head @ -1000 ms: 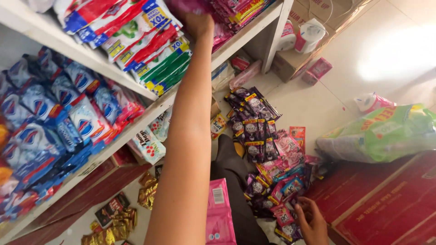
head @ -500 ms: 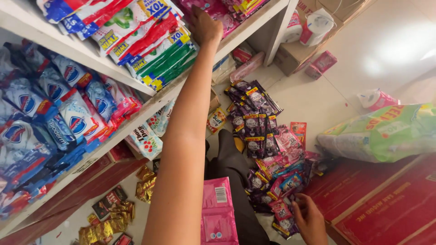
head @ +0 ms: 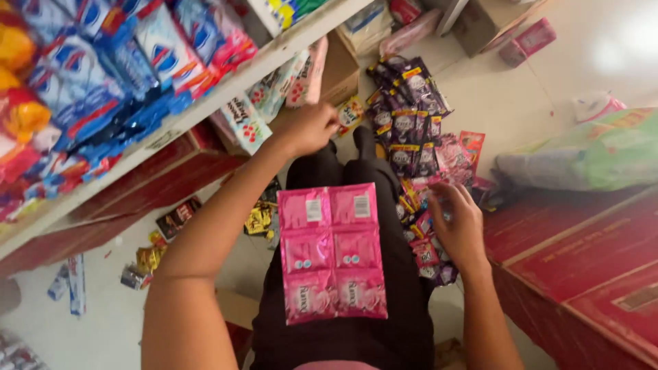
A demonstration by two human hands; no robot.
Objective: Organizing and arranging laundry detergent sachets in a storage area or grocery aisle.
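A pink sheet of joined sachets (head: 334, 252) lies flat on my lap, on dark trousers. My left hand (head: 310, 127) hangs in the air above my knee, just below the shelf edge, fingers curled with nothing seen in them. My right hand (head: 458, 223) hovers with fingers spread over the pile of purple, red and pink sachet strips (head: 417, 147) on the floor to my right. It touches or nearly touches the nearest strips; I cannot tell which.
A white shelf (head: 205, 103) at upper left carries blue, red and orange packets. Red cartons (head: 582, 253) stand on the right with a large green-and-white bag (head: 589, 157) on them. Gold and dark sachets (head: 161, 240) lie scattered on the tiled floor at left.
My left arm has come down from the upper shelf to just above my knee. The view has tilted down, showing my lap and the pink sheet. My right hand has risen over the pile.
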